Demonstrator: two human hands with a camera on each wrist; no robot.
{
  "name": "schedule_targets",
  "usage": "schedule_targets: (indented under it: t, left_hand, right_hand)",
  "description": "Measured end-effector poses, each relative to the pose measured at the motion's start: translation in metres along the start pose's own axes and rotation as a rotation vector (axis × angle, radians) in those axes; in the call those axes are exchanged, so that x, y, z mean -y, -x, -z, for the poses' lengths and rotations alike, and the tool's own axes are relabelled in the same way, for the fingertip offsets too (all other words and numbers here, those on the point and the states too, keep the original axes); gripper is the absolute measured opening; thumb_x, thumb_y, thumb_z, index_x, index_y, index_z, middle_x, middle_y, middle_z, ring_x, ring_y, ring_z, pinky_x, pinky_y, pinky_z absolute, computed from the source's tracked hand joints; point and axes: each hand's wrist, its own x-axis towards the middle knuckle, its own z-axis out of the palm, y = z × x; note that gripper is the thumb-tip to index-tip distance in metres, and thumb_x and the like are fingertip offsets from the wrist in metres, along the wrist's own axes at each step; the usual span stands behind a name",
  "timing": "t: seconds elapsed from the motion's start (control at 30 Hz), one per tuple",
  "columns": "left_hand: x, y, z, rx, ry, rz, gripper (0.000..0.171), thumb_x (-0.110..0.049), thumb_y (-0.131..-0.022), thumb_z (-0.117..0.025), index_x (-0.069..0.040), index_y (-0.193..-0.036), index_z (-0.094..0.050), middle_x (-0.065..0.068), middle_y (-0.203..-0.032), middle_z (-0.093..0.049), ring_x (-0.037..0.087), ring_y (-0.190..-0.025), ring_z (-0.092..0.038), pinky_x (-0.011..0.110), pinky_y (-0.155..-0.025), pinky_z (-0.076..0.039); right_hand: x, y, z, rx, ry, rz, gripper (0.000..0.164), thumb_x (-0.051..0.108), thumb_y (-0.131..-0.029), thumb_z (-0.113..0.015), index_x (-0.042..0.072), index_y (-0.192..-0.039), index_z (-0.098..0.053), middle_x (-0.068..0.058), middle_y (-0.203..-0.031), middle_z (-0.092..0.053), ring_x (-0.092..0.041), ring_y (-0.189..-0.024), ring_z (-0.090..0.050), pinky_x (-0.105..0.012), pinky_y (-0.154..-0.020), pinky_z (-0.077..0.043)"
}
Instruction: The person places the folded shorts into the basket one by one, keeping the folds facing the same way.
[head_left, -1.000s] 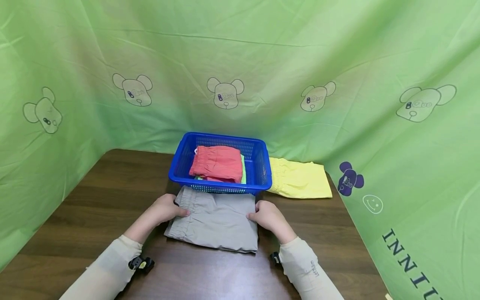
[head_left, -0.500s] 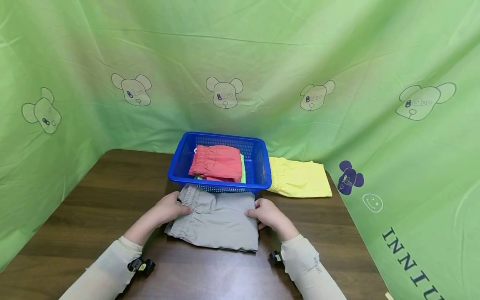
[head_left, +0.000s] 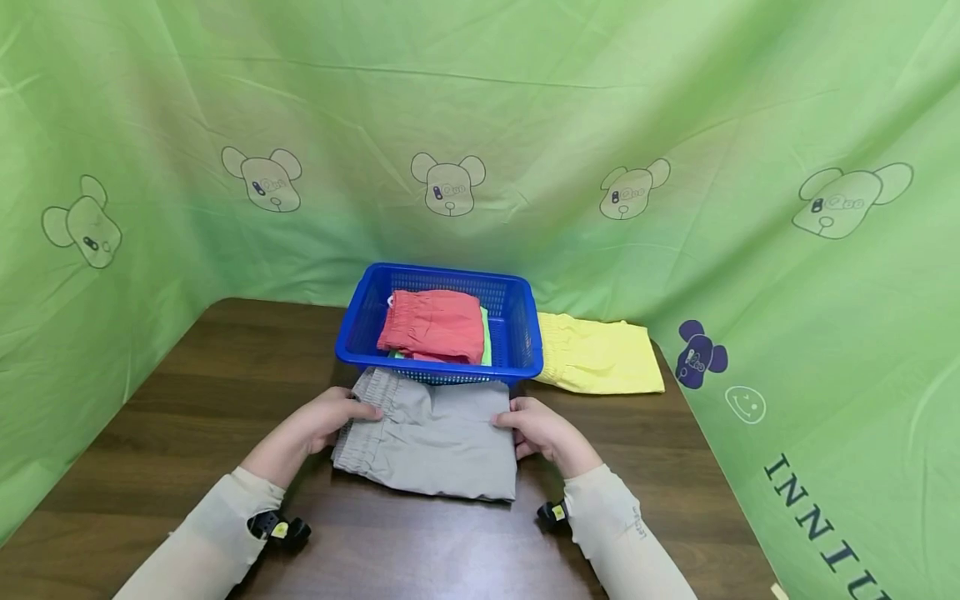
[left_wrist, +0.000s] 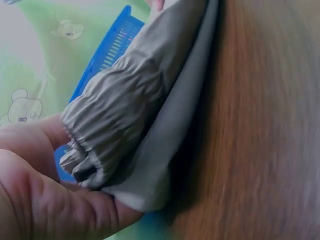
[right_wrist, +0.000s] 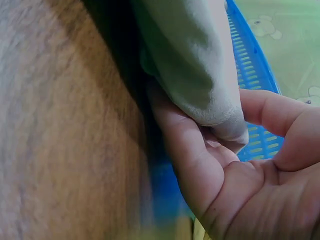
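Folded grey shorts (head_left: 442, 442) lie in front of the blue basket, their gathered elastic waistband (left_wrist: 112, 107) at the left. My left hand (head_left: 326, 417) pinches the waistband end, thumb on top and fingers beneath. At the opposite edge my right hand (head_left: 542, 429) grips the cloth the same way. In the right wrist view the fingers (right_wrist: 185, 142) pass under the fold of grey cloth, close to the wooden surface. The shorts' far edge reaches right up to the front of the basket (head_left: 442, 371).
Inside the basket sit folded red shorts (head_left: 435, 325) on top of a bright green garment (head_left: 487, 337). Folded yellow shorts (head_left: 603, 358) lie on the wooden table (head_left: 247, 367) right of the basket. A green printed curtain (head_left: 525, 100) encloses the back and sides.
My left hand has shifted its hold, its fingers now further under the waistband. The right hand's fingers also reach further below the edge. The grey shorts have barely moved.
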Motion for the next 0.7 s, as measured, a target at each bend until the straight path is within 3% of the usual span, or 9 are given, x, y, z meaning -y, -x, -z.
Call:
schedule_targets:
  t: [0.3,0.47,0.7]
  left_hand:
    - [-0.001,0.0,-0.002,0.102,0.217,0.022,0.025,-0.011,-0.095,-0.068,0.004,-0.112,-0.057,0.009,-0.088,-0.076,0.022,-0.081,-0.075,0.044,-0.075,-0.063]
    - [-0.001,0.003,0.003,0.18,0.21,0.044,0.029,-0.017,-0.1,-0.063,0.003,-0.119,-0.055,0.01,-0.095,-0.076,0.023,-0.087,-0.075,0.047,-0.08,-0.062]
    - [-0.001,0.007,0.01,0.266,0.209,0.03,0.044,-0.018,-0.104,-0.058,0.003,-0.138,-0.039,0.009,-0.104,-0.075,0.025,-0.095,-0.074,0.05,-0.084,-0.061]
  right_hand:
    - [-0.002,-0.004,0.003,0.013,0.001,-0.007,0.032,0.012,-0.098,-0.062,-0.007,-0.121,-0.052,-0.011,-0.088,-0.073,-0.021,-0.074,-0.072,-0.042,-0.063,-0.062]
    - [-0.004,-0.004,0.005,0.026,0.001,0.002,0.036,0.012,-0.098,-0.061,-0.008,-0.126,-0.051,-0.01,-0.089,-0.074,-0.022,-0.075,-0.072,-0.043,-0.063,-0.062]
    - [-0.007,-0.006,0.007,0.063,-0.014,-0.007,0.04,0.012,-0.099,-0.062,-0.005,-0.132,-0.046,-0.013,-0.094,-0.074,-0.024,-0.077,-0.073,-0.044,-0.062,-0.062]
